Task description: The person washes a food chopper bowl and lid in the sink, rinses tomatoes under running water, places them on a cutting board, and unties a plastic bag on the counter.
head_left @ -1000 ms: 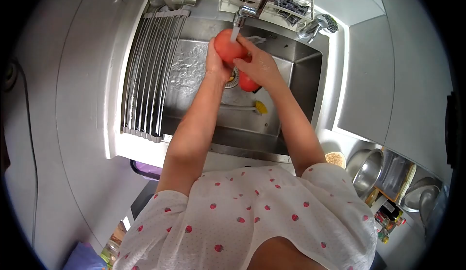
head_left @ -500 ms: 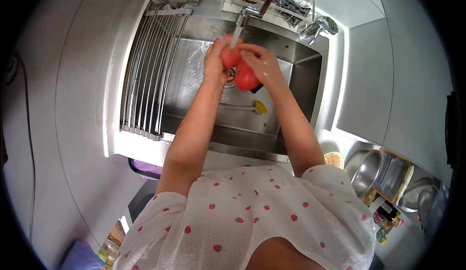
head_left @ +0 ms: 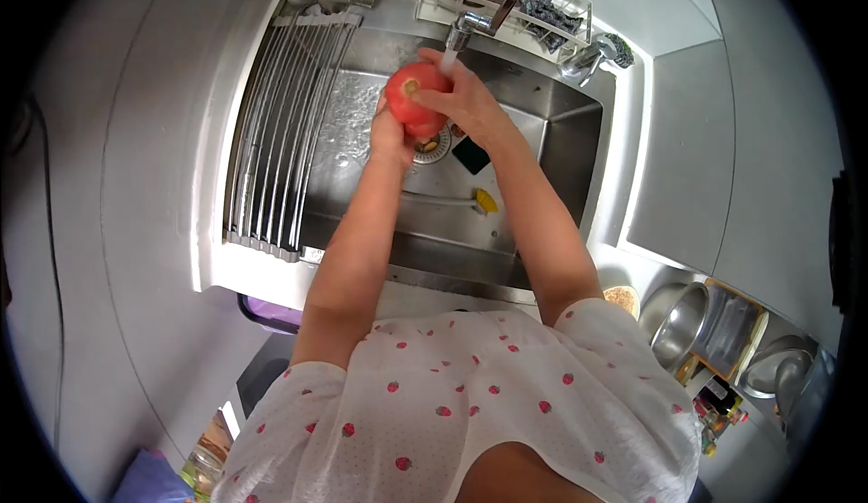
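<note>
A large red tomato, its pale stem scar facing up, is held under the faucet's running water. My right hand grips it from the right, with the thumb across its top near the scar. My left hand is closed around the red fruit from the lower left, its fingers mostly hidden. Below the large tomato shows another rounded red part, seemingly a second tomato; where they meet is hard to make out. Water falls from the faucet onto the right fingers and the tomato.
In the steel sink lie a dark green scouring pad and a yellow-headed brush, near the drain. A roll-up rack covers the sink's left side. A wire caddy stands behind; metal bowls sit at lower right.
The two red tomatoes, apart in separate hands before, are now together, the larger one moved up and left. The scouring pad has come into fuller view.
</note>
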`<action>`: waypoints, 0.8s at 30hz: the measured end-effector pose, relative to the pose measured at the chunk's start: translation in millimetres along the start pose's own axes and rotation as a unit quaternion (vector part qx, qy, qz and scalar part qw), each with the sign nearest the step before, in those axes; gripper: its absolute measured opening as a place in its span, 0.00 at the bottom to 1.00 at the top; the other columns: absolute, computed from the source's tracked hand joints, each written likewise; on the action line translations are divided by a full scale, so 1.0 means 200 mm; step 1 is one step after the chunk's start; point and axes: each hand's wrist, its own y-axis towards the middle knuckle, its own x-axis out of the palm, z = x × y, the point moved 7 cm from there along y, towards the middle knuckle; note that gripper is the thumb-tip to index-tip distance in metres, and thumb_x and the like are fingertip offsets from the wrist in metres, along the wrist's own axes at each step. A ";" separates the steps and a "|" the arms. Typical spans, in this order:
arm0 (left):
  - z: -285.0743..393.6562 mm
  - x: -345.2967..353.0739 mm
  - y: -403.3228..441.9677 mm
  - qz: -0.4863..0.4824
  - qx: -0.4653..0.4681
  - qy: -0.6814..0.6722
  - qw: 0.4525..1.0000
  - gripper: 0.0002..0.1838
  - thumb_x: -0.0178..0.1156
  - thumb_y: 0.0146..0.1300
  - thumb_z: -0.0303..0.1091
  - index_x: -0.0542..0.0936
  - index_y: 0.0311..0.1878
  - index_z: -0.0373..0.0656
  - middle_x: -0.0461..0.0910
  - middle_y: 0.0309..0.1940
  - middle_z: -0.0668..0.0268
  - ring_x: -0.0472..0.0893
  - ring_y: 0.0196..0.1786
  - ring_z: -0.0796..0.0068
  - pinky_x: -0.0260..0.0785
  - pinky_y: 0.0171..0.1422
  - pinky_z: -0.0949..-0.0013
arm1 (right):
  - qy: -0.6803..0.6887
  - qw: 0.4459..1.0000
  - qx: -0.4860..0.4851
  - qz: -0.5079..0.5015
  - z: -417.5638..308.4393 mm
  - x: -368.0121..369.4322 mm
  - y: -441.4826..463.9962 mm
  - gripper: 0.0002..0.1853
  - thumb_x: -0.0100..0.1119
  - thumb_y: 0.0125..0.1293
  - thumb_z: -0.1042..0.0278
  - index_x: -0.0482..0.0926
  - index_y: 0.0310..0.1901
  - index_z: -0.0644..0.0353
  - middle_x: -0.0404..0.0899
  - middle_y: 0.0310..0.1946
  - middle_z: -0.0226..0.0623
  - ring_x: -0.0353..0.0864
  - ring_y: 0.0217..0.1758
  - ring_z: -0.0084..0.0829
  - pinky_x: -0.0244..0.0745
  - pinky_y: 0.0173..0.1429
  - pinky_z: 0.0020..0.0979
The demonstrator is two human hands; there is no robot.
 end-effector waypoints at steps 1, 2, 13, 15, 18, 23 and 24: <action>0.02 0.01 -0.02 0.002 0.007 0.047 0.999 0.19 0.45 0.65 0.36 0.64 0.59 0.45 0.71 0.51 0.60 0.76 0.49 0.65 0.73 0.50 0.61 | -0.001 1.000 0.001 -0.001 0.00 -0.01 -0.01 0.28 0.66 0.48 0.59 0.72 0.51 0.62 0.75 0.44 0.44 0.75 0.44 0.32 0.70 0.51 0.31; 0.02 0.01 -0.02 0.002 0.008 0.047 0.999 0.19 0.45 0.65 0.36 0.64 0.59 0.45 0.71 0.51 0.60 0.76 0.49 0.65 0.73 0.50 0.61 | -0.037 0.999 0.012 -0.005 0.00 -0.02 -0.01 0.28 0.66 0.48 0.59 0.72 0.50 0.63 0.76 0.43 0.44 0.76 0.43 0.34 0.71 0.50 0.31; 0.05 0.02 0.04 0.042 0.136 0.113 0.983 0.20 0.39 0.69 0.42 0.69 0.55 0.40 0.74 0.48 0.61 0.74 0.49 0.70 0.69 0.51 0.69 | -0.091 0.965 0.034 0.243 0.15 -0.10 0.08 0.12 0.56 0.54 0.64 0.79 0.36 0.61 0.79 0.30 0.48 0.79 0.35 0.41 0.72 0.42 0.33; 0.06 0.03 0.03 0.034 0.088 0.097 0.991 0.24 0.39 0.68 0.48 0.68 0.56 0.40 0.73 0.49 0.60 0.75 0.49 0.69 0.69 0.52 0.68 | 0.015 0.958 0.015 0.286 0.21 -0.08 0.07 0.11 0.51 0.57 0.66 0.79 0.35 0.62 0.78 0.30 0.50 0.78 0.35 0.45 0.71 0.41 0.34; 0.04 0.02 0.03 -0.005 -0.005 0.051 0.999 0.33 0.38 0.64 0.61 0.65 0.59 0.42 0.71 0.52 0.59 0.74 0.51 0.65 0.69 0.53 0.66 | -0.105 0.965 -0.048 0.237 0.05 -0.03 0.04 0.10 0.50 0.60 0.66 0.78 0.38 0.60 0.78 0.29 0.40 0.76 0.29 0.27 0.70 0.38 0.28; 0.05 0.11 -0.04 -0.161 -0.080 0.071 0.981 0.45 0.38 0.54 0.73 0.59 0.63 0.44 0.66 0.58 0.58 0.71 0.57 0.59 0.70 0.53 0.58 | -0.160 0.973 0.034 0.164 0.03 -0.08 0.08 0.13 0.51 0.59 0.60 0.79 0.33 0.61 0.77 0.33 0.52 0.77 0.40 0.46 0.71 0.42 0.38; 0.04 0.14 -0.06 -0.173 -0.097 0.110 0.974 0.44 0.39 0.54 0.72 0.59 0.63 0.46 0.65 0.59 0.58 0.71 0.57 0.58 0.70 0.51 0.55 | -0.161 0.973 0.056 0.153 0.05 -0.09 0.10 0.13 0.51 0.59 0.59 0.79 0.33 0.60 0.77 0.33 0.53 0.77 0.40 0.46 0.71 0.42 0.39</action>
